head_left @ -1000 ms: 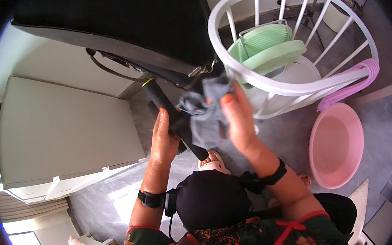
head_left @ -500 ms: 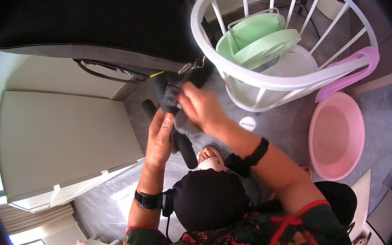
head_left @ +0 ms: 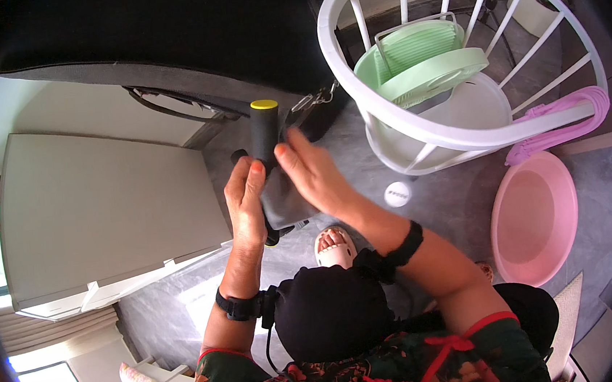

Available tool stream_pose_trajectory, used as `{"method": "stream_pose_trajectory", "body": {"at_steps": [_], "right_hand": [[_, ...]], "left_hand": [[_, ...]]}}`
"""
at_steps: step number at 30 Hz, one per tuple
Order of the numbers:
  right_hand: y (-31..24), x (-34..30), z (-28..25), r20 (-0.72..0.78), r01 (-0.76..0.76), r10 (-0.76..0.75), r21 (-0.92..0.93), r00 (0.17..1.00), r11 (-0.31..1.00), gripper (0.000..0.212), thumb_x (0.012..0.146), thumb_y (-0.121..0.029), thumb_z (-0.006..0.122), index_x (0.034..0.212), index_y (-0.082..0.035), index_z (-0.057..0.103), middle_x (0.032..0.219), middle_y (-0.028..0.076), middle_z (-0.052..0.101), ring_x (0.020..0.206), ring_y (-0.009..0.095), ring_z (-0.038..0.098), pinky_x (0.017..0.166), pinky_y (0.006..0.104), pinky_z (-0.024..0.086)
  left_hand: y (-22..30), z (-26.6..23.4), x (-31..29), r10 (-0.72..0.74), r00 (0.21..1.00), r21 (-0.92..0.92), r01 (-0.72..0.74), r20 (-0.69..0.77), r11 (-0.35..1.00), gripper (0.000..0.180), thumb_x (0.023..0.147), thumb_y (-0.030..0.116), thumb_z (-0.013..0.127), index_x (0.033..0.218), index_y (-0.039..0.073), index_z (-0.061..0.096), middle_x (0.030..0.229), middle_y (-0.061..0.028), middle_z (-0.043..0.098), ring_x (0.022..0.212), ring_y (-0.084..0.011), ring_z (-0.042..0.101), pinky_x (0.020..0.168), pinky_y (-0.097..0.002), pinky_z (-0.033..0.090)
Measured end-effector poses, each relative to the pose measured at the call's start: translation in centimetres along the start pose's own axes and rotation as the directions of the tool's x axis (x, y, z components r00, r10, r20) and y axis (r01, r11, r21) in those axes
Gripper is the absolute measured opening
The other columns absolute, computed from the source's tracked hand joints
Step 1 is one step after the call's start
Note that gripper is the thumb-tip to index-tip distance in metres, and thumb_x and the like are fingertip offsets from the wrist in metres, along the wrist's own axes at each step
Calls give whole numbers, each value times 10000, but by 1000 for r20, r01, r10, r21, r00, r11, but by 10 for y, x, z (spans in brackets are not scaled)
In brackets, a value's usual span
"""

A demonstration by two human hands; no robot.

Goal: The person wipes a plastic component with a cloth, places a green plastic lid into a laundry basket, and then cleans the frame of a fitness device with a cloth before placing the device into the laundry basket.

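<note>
Between my hands stands a black padded bar (head_left: 266, 132) with a round yellow end cap. My left hand (head_left: 245, 203) is closed round the bar's left side, thumb up along it. My right hand (head_left: 313, 174) presses against the bar from the right, its fingertips slightly blurred. A grey cloth (head_left: 287, 206) hangs under my right palm, beside the bar; my fingers partly hide how it is held. Further dark parts of the same object show behind my left hand and below the cloth.
A white slatted basket (head_left: 431, 125) with light green plastic pieces (head_left: 431, 78) inside stands at far right. Purple hangers (head_left: 558, 121) hang on its rim, above a pink basin (head_left: 534, 222). A white cabinet (head_left: 111, 208) is at left; a large black padded surface (head_left: 153, 30) lies ahead.
The bar has tilted more upright, bringing its yellow end into view. My right hand has shifted slightly down, and the grey cloth now hangs below it instead of covering the bar.
</note>
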State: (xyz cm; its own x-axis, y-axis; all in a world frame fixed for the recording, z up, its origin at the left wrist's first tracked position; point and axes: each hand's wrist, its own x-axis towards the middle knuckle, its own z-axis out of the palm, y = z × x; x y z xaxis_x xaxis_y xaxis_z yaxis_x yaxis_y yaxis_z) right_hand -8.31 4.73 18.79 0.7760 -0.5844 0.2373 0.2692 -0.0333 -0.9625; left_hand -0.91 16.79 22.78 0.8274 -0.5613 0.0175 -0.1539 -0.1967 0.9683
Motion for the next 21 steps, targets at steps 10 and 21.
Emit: {"method": "stream_pose_trajectory", "body": {"at_steps": [10, 21], "right_hand": [[28, -4, 18, -306, 92, -31, 187, 952, 978, 287, 1027, -267, 398, 1010, 0, 504, 759, 64, 560, 730, 118, 505, 614, 308, 410], [33, -13, -27, 235, 225, -245, 109, 941, 968, 227, 888, -197, 586, 1028, -19, 572, 983, 82, 637, 872, 254, 635, 745, 381, 493]], "left_hand": [[19, 26, 8, 492, 863, 399, -495, 118, 772, 262, 969, 197, 520, 831, -15, 587, 747, -137, 534, 639, -273, 513, 598, -339, 416], [20, 19, 15, 591, 503, 276, -857, 631, 434, 428, 739, 414, 749, 863, 16, 651, 872, -135, 596, 715, -288, 624, 605, -359, 515]]}}
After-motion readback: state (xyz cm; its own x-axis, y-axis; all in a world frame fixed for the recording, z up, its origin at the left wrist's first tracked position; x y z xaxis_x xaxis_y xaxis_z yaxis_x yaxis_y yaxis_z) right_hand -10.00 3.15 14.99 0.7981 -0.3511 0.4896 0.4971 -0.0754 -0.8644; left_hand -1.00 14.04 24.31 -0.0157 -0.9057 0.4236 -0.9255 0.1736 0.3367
